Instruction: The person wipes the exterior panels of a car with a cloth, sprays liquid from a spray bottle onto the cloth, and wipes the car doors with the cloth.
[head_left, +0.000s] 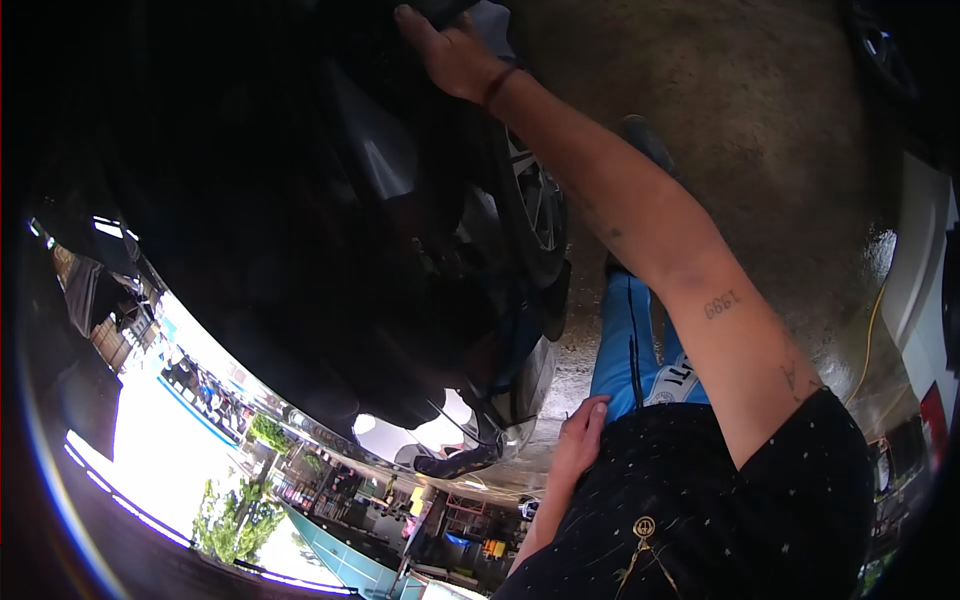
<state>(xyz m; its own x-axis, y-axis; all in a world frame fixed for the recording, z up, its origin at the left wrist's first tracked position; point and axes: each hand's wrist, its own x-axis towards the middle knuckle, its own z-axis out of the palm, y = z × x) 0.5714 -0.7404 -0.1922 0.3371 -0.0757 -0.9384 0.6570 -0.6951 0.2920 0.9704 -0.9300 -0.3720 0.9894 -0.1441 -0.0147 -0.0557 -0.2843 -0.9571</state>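
Note:
My right arm reaches up and to the left, and my right hand (455,55) is closed at the top edge of the view. Its fingers wrap a dark thing (440,12) that I cannot make out. Beside and below that hand is a dark, glossy car (380,150) with a spoked wheel (538,200). My left hand (580,437) is low, at my waist, against my blue trousers (622,350) and close to the hem of my black shirt (700,500). Its thumb shows, but most of its fingers are hidden.
The wet brown floor (780,130) runs along the right of the car. A white vehicle panel (915,260) stands at the right edge, with a yellow hose or cord (868,345) near it. Shelves with goods (470,540) and a bright opening (160,430) lie at the lower left.

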